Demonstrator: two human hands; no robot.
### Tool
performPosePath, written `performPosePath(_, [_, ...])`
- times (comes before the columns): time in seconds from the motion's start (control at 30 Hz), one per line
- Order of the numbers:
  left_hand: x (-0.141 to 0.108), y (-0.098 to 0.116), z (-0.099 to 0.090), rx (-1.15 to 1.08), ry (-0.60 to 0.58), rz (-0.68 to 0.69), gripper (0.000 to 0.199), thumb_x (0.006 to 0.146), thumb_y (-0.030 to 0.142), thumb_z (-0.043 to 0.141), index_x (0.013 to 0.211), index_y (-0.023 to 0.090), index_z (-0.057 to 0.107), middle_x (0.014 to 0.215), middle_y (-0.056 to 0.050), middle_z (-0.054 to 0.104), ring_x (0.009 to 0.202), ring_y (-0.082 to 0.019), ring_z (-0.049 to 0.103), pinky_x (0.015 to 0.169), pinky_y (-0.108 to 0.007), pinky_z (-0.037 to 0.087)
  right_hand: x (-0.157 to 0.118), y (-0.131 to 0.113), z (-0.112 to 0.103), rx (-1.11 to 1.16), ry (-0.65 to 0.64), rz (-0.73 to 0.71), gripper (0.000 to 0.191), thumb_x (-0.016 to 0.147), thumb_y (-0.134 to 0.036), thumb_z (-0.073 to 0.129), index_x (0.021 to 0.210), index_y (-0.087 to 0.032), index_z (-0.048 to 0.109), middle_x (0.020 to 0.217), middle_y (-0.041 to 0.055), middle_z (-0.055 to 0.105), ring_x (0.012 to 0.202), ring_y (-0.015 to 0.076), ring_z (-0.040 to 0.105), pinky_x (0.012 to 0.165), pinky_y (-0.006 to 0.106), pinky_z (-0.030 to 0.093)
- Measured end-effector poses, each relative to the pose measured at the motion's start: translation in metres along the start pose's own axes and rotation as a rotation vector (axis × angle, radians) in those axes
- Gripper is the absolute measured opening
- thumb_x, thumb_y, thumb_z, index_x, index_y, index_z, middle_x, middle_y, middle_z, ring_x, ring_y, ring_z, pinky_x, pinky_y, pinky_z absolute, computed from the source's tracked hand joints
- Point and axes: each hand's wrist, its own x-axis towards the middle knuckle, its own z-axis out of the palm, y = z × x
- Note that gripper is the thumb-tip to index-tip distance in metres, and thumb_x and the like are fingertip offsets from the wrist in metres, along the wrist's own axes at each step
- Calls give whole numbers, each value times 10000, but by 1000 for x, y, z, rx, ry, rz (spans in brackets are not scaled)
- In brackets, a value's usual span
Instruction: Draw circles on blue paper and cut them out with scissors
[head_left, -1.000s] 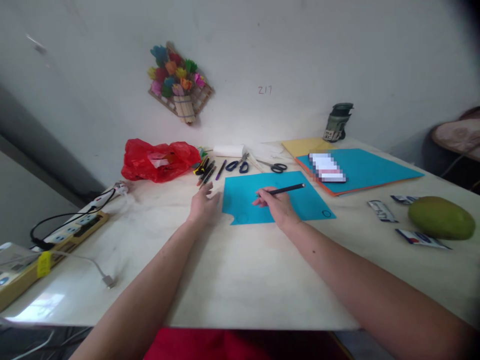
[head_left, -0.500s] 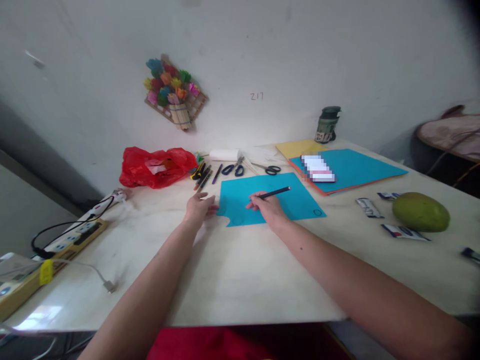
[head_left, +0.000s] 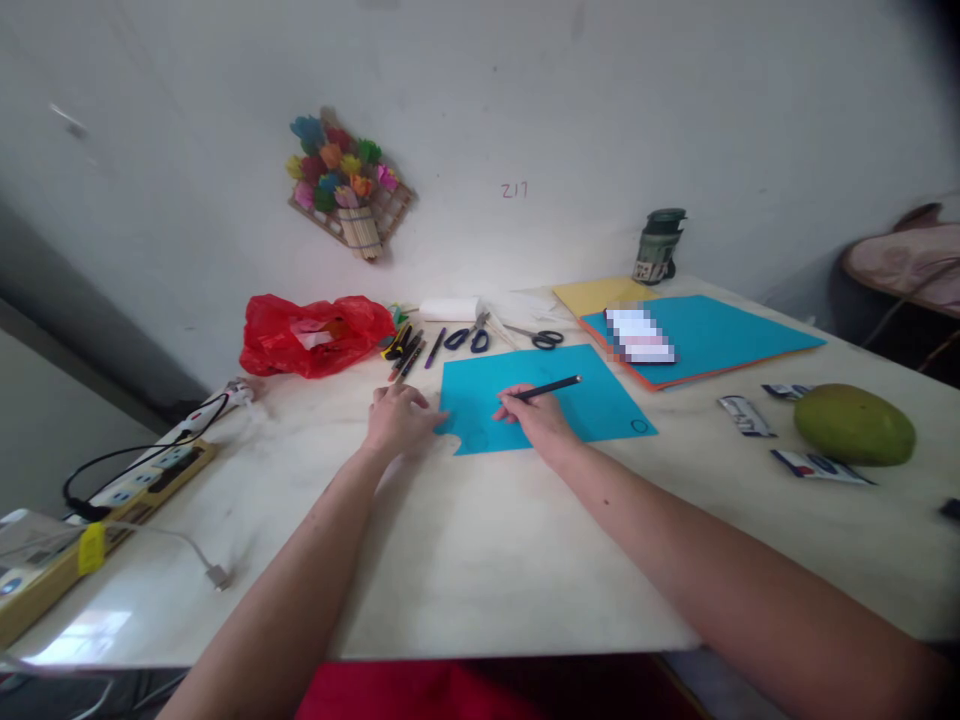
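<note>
A blue sheet of paper [head_left: 517, 370] lies on the table, with a curved notch cut from its near left corner and a small circle drawn at its near right corner. My right hand [head_left: 531, 415] rests over the sheet, its fingers closed around a slim black pen [head_left: 553, 387] in a writing grip. The pen's lower tip is hidden by my fingers. At the sheet's left edge, my left hand [head_left: 399, 418] is open, palm down, with its fingertips touching or very near the paper. It holds nothing that I can see.
Beyond the sheet lie markers [head_left: 405, 358], blue-handled scissors [head_left: 469, 338], black-handled scissors [head_left: 546, 338] and a red plastic bag [head_left: 315, 335]. Rightward are stacked coloured sheets [head_left: 720, 335] bearing a phone [head_left: 641, 335], a bottle [head_left: 660, 247], wrappers [head_left: 745, 416] and a green fruit [head_left: 853, 425]. A power strip [head_left: 150, 480] sits left.
My left hand has shifted slightly left, and its fingers now lie flatter toward the paper's edge. My right hand and the pen have stayed nearly in place over the sheet.
</note>
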Motion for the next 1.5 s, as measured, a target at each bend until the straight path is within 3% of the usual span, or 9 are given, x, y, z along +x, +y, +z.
performPosePath(0.17, [3, -4, 14, 16, -53, 18, 401, 523, 608, 598, 684, 241, 624, 1157, -41, 477, 1087, -326, 359, 870, -457, 322, 1, 3, -1, -45, -7, -14, 149, 698, -299, 503, 750, -178, 572, 582, 20, 628, 571, 127, 565, 580, 251, 450])
performPosePath(0.3, [3, -4, 16, -24, -68, 74, 344, 545, 563, 613, 646, 234, 611, 1135, -28, 504, 1070, -300, 390, 881, -435, 316, 3, 5, -1, -58, -16, -21, 154, 697, -304, 507, 759, -181, 576, 591, 20, 634, 586, 135, 572, 587, 261, 451])
performPosePath(0.4, [4, -3, 14, -118, -23, 72, 279, 538, 485, 649, 586, 220, 578, 981, -24, 590, 983, -263, 476, 827, -383, 365, 3, 6, 0, -47, -11, -17, 149, 693, -299, 512, 756, -180, 574, 589, 20, 635, 592, 138, 579, 587, 262, 453])
performPosePath(0.5, [3, -2, 11, -389, -53, -22, 281, 575, 462, 635, 600, 198, 538, 663, -10, 609, 692, -183, 569, 601, -276, 425, 3, 7, 0, -45, -13, -25, 147, 695, -299, 509, 754, -180, 571, 581, 16, 631, 590, 137, 579, 585, 259, 456])
performPosePath(0.57, [0, 0, 10, -611, -123, -88, 301, 599, 468, 621, 610, 188, 510, 517, 15, 563, 491, -129, 527, 458, -226, 382, 3, 7, 0, -59, -15, -27, 152, 699, -304, 504, 761, -183, 573, 590, 16, 633, 591, 136, 577, 584, 259, 456])
performPosePath(0.67, [-4, 4, 7, -811, -204, -119, 307, 603, 454, 632, 600, 177, 498, 452, 30, 544, 365, -84, 448, 380, -198, 330, 2, 6, -1, -76, -15, -30, 165, 701, -312, 503, 768, -181, 579, 599, 20, 637, 587, 134, 572, 582, 257, 451])
performPosePath(0.97, [-7, 6, 4, -871, -298, -46, 298, 693, 458, 558, 665, 161, 555, 561, -3, 619, 364, -65, 450, 356, -178, 291, 1, 7, -2, -122, -39, -64, 189, 721, -333, 492, 788, -182, 585, 622, 24, 646, 596, 131, 566, 594, 257, 441])
performPosePath(1.3, [-10, 14, 1, -869, -330, -119, 299, 626, 418, 641, 639, 150, 507, 523, -9, 599, 335, -63, 423, 331, -175, 312, 3, 10, -1, -144, -30, -72, 175, 723, -313, 495, 788, -179, 588, 620, 23, 647, 589, 127, 565, 579, 246, 434])
performPosePath(1.5, [-10, 11, 3, -924, -402, -3, 281, 692, 409, 583, 724, 136, 531, 628, -32, 633, 433, -70, 499, 431, -178, 372, 3, 11, -1, -145, -29, -83, 156, 722, -292, 499, 789, -185, 591, 606, 17, 648, 597, 130, 572, 580, 245, 434])
